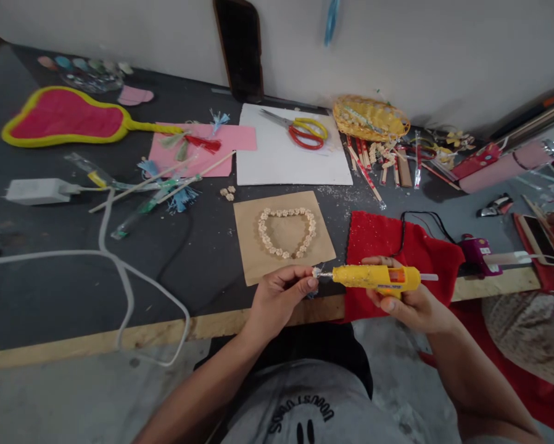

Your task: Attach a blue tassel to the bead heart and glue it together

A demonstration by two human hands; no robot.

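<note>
My right hand is wrapped round a yellow hot glue gun, its nozzle pointing left. A clear glue stick sticks out of the gun's back end. The fingertips of my left hand pinch a small pale flower-shaped piece right at the nozzle tip; whether they touch I cannot tell. Just beyond my left hand lies a brown paper sheet, bearing a heart-shaped outline of small cream flowers. Several loose flowers of the same kind rest left of the sheet's top corner.
Red felt hangs over the table edge under the glue gun. Scissors lie on a white board. At left are a pink-and-yellow paddle shape and a white cable. A yellow basket and a phone stand at the back.
</note>
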